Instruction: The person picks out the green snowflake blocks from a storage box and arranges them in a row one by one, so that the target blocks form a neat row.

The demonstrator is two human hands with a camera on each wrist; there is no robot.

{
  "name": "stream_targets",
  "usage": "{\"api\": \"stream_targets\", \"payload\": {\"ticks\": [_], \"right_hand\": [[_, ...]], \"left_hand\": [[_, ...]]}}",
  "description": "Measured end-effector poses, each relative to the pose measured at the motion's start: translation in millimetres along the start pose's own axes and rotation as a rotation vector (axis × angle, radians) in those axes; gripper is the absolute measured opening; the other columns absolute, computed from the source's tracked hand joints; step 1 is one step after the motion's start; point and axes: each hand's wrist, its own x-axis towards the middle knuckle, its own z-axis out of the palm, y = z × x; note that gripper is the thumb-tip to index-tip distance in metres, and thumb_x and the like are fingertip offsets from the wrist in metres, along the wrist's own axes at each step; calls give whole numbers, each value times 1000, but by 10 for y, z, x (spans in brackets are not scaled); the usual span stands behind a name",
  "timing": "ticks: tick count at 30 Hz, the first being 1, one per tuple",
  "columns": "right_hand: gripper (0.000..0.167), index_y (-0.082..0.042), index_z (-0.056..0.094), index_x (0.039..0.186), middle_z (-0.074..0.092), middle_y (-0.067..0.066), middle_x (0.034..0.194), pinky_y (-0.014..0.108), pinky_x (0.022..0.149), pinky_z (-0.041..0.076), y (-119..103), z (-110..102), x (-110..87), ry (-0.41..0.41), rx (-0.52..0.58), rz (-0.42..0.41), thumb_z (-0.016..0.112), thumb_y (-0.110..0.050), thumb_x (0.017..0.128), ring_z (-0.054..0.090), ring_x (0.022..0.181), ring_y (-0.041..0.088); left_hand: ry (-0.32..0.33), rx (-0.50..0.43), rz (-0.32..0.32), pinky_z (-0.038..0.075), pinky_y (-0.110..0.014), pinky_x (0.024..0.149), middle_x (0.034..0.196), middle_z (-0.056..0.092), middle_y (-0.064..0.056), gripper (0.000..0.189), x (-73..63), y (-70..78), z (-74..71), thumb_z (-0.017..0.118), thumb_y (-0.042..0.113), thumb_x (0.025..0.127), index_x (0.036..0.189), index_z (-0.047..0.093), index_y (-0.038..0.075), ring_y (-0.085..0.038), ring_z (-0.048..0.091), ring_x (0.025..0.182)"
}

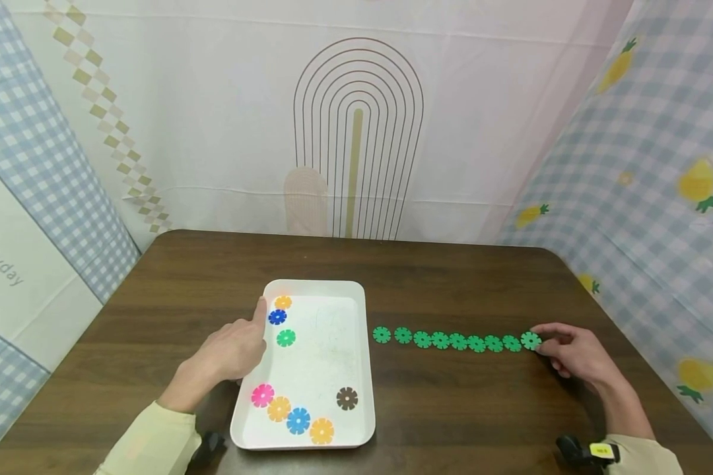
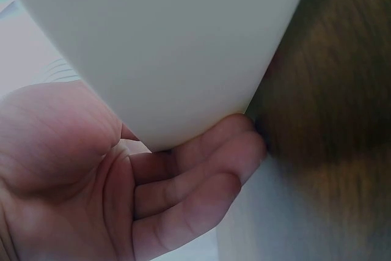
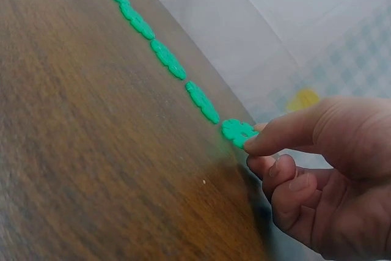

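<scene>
Between the thumb and index finger of my right hand (image 1: 576, 356) a green notched flower disc (image 1: 531, 340) is pinched, at the right end of a row of several like green discs (image 1: 458, 342) on the table. In the right wrist view the pinched disc (image 3: 237, 132) is tilted up, beside the flat discs (image 3: 168, 60). My left hand (image 1: 234, 349) grips the left side of a white tray (image 1: 356, 356). Its index finger lies along the rim, and in the left wrist view the other fingers (image 2: 201, 181) curl against the tray's outer wall (image 2: 165, 59).
Inside the tray lie a green disc (image 1: 286, 338), a dark blue one (image 1: 277, 316), a pink one (image 1: 263, 395), a light blue one (image 1: 298, 420), a brown one (image 1: 347, 398) and several yellow-orange ones (image 1: 321, 431). Patterned cloths surround the dark wooden table (image 1: 451, 277).
</scene>
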Motion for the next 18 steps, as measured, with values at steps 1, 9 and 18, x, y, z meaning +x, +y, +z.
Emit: {"api": "stream_targets", "payload": {"ticks": [1,9,18], "right_hand": [[48,8,53,144,55,2,72,33,55,49,-1,2,-1,0,0,-1,64,-10,101,52,61,14],[52,6,50,149,55,2,73,34,56,48,-29,-51,13,7,-23,13,64,-15,103,51,62,14],[49,-1,57,145,54,1,70,37,50,45,-594,-2,-68,98,-108,-122,68,-26,104,49,53,15]], "left_hand": [[0,0,0,45,-29,54,77,56,-6,87,0,0,0,59,14,103,167,2,-4,-18,57,55],[2,-10,-2,45,-29,53,77,57,-5,86,-5,-7,-1,59,15,104,167,2,-3,-17,57,55],[9,4,24,44,-30,53,76,56,-5,85,9,2,-7,58,13,104,166,3,-5,-18,55,55]]}}
